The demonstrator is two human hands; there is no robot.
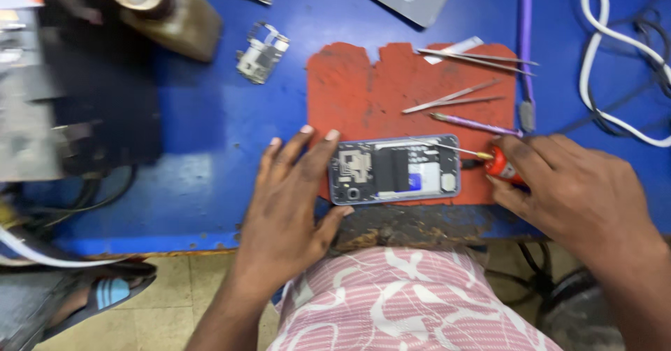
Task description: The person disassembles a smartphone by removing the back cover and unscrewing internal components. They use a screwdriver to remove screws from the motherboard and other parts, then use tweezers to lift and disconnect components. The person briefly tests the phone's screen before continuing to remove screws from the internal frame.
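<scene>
Phone (395, 170) lies crosswise, seemingly camera-end left.

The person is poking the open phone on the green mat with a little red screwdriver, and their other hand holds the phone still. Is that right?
Almost. The mat is red-orange, not green, as the head view shows. The rest holds: the right hand points a red-handled screwdriver into the opened phone, while the left hand steadies the phone's end.
</scene>
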